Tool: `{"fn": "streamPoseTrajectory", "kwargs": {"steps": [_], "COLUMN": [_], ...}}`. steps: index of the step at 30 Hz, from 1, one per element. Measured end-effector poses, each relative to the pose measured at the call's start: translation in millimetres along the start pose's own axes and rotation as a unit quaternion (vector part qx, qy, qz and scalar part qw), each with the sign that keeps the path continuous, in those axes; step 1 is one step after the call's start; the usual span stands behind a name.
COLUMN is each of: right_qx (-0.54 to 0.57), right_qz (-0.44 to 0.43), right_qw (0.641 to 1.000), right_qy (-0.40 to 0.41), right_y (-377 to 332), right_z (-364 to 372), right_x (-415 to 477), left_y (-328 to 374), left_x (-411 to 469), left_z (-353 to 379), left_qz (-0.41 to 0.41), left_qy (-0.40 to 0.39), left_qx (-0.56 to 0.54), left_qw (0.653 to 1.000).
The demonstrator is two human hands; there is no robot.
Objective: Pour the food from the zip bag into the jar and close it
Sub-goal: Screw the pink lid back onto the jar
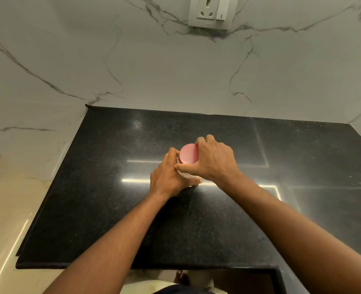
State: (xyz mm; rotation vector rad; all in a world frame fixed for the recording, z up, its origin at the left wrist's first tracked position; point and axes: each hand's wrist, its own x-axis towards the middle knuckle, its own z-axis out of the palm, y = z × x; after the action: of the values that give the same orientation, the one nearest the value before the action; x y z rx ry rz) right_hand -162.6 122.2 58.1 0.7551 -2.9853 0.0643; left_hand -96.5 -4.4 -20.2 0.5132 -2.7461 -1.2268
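Note:
A small clear jar (186, 175) stands upright in the middle of the black granite counter (111, 187). A round pink lid (187, 153) sits on top of it. My left hand (169, 177) wraps around the jar's body from the left. My right hand (214, 160) grips the lid from the right, fingers curled over its edge and thumb under it. Both hands hide most of the jar, so its contents cannot be made out. No zip bag is in view.
White marble walls (175, 71) rise behind and to the left of the counter. A wall socket with a switch (211, 11) sits high up. The counter's front edge (133, 266) runs near me, with a notch at the lower right.

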Motion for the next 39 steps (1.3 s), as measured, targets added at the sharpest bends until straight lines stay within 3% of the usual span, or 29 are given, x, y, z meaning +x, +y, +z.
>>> {"fn": "streamPoseTrajectory", "kwargs": {"steps": [3, 5, 7, 9, 15, 17, 20, 22, 24, 28, 32, 35, 39], "right_qx": [0.04, 0.166, 0.215, 0.208, 0.11, 0.181, 0.348, 0.38, 0.371, 0.249, 0.228, 0.317, 0.46], "right_qz": [-0.001, -0.073, -0.139, -0.128, 0.042, 0.035, -0.021, -0.047, -0.026, 0.01, 0.033, 0.042, 0.074], "right_qw": [0.999, 0.979, 0.955, 0.964, 0.989, 0.979, 0.937, 0.924, 0.928, 0.967, 0.969, 0.944, 0.881], "right_qy": [-0.012, -0.098, -0.151, -0.105, 0.085, 0.087, 0.011, -0.019, 0.006, 0.055, 0.086, 0.084, 0.079], "right_y": [3, 12, 19, 21, -4, -1, 11, 16, 20, 18, 12, 16, 32], "right_z": [1, -5, -9, -3, 17, 27, 36, 40, 38, 29, 33, 42, 45], "right_x": [-3, -2, -2, -4, -15, -20, -30, -34, -31, -18, -18, -24, -29], "left_y": [-2, -4, -4, -2, 0, -1, -2, -1, 1, 4, 5, 7, 21], "left_x": [-4, -4, -3, -3, -5, -6, -7, -7, -6, -6, -4, -2, 10], "left_z": [2, 2, 0, 1, 7, 8, 7, 7, 6, 7, 7, 7, 9], "left_qz": [0.003, 0.008, 0.012, 0.003, -0.003, -0.002, 0.005, 0.012, 0.005, 0.002, 0.013, 0.016, 0.03], "left_qy": [0.016, 0.014, 0.011, 0.011, 0.026, 0.032, 0.031, 0.023, 0.017, 0.016, 0.026, 0.02, 0.013], "left_qx": [-0.001, -0.005, -0.008, -0.004, -0.006, -0.012, -0.022, -0.019, -0.02, -0.019, -0.02, -0.032, -0.066], "left_qw": [1.0, 1.0, 1.0, 1.0, 1.0, 0.999, 0.999, 0.999, 1.0, 1.0, 0.999, 0.999, 0.997]}}
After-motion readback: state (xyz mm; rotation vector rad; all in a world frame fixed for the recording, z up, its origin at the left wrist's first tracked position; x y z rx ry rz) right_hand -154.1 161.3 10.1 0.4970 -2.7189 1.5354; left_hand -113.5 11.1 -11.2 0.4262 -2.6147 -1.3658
